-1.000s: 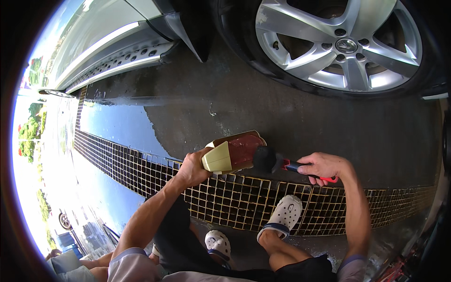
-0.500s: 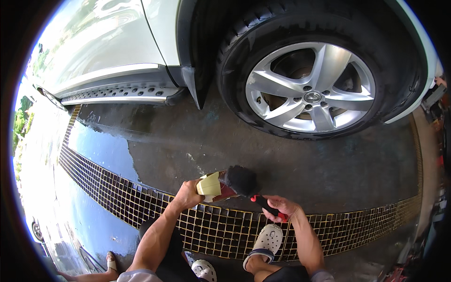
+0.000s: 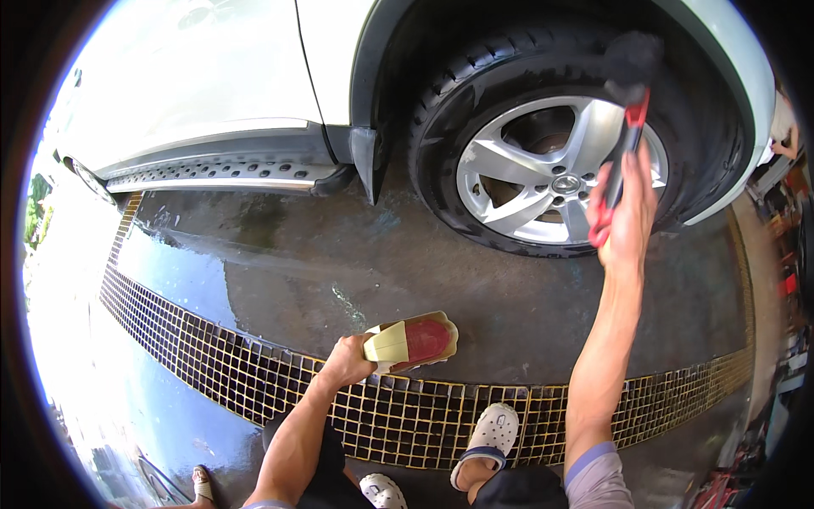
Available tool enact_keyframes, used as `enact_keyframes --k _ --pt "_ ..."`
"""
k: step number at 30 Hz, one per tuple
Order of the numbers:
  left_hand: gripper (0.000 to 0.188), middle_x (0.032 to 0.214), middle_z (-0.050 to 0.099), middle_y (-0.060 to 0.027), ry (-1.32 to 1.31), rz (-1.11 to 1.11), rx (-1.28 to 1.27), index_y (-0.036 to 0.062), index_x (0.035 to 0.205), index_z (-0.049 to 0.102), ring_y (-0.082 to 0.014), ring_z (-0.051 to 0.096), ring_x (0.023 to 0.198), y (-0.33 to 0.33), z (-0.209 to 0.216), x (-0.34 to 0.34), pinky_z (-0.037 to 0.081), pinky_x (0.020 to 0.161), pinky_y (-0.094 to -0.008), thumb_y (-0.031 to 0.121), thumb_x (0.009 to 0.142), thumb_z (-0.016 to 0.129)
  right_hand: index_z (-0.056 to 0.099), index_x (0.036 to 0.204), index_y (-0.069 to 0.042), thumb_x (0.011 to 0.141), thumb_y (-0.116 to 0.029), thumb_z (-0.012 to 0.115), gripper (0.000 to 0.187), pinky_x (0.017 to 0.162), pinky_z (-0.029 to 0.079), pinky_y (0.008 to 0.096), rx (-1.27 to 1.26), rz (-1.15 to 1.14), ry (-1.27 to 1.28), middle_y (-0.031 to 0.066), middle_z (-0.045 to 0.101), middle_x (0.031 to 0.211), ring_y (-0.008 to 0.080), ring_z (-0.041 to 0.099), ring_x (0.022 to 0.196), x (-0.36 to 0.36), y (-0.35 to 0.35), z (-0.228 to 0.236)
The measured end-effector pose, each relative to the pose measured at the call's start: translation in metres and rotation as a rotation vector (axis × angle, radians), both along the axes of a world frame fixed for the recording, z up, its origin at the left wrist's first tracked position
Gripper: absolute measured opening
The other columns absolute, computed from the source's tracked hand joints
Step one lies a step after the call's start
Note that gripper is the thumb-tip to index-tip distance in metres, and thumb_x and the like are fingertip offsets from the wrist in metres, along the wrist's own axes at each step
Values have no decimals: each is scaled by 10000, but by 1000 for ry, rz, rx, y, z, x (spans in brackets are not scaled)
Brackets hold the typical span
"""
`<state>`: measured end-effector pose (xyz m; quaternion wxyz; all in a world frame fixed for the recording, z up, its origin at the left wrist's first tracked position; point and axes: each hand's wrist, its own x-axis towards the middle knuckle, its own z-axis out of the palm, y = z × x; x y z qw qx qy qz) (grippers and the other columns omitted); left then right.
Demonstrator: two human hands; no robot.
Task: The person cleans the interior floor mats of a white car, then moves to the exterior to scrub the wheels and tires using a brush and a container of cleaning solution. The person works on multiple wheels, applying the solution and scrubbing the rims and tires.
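My left hand (image 3: 349, 360) grips a pale yellow cut-open plastic container (image 3: 387, 343) by its narrow end, low over the floor grating. Red liquid (image 3: 428, 338) shows inside it. Up at the car wheel, my right hand (image 3: 629, 216) is closed round a brush (image 3: 635, 117) with a red and black handle. Its dark, rounded head (image 3: 632, 61) is blurred and lies over the upper right of the black tyre (image 3: 437, 170); whether it touches is hard to tell. Behind the hand and handle, the silver five-spoke rim (image 3: 502, 159) is partly covered.
A white car body (image 3: 203, 76) with a dotted side step (image 3: 212, 176) fills the upper left. Yellow-edged floor grating (image 3: 424, 424) curves across the wet dark floor (image 3: 297, 246). My feet wear white clogs (image 3: 494, 431). Another person's foot (image 3: 202, 483) is at lower left, another person (image 3: 784, 127) at far right.
My right hand has swung the brush up and right, from beside the container to the tyre. The container stays low in my left hand, its red contents now uncovered.
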<state>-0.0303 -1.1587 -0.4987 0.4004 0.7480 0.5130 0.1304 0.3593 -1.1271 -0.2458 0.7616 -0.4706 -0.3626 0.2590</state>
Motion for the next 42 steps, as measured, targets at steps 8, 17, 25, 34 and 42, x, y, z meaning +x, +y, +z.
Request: enact_keyframes --k 8,17,25,34,42 --pt "384 1006 730 -269 73 26 10 23 1114 721 -443 698 1018 2 -10 -6 561 922 -462 144 750 717 271 1643 -228 886 -31 685 885 525 584 435 -195 -620 -1323 132 521 931 294 654 665 -71 52 -72" --pt "365 993 730 -270 69 55 64 42 1103 736 -461 695 988 4 -17 1 563 899 -505 174 764 703 279 1641 -269 929 -12 565 809 610 591 430 -641 16 -1752 181 555 991 320 679 812 -118 37 -219" --pt "352 989 776 -197 4 66 -2 -11 1067 734 -285 761 986 2 -25 -13 574 877 -383 43 719 740 362 1595 -350 1037 -279 600 611 585 570 437 -369 -775 -1062 101 601 879 257 687 701 31 17 -7" --pt "399 991 740 -257 125 22 -13 16 1101 723 -438 709 1008 4 -11 12 569 883 -455 145 727 775 411 1579 -307 1056 -311 524 535 377 375 303 -615 -464 412 -6 447 651 76 432 435 223 -85 -190" --pt "291 929 789 -153 -104 7 -37 23 1038 768 -226 770 871 0 -24 -4 593 809 -364 32 750 723 585 1469 -241 1060 -340 577 421 720 553 458 12 -1021 -855 176 692 923 303 694 758 174 -55 -59"
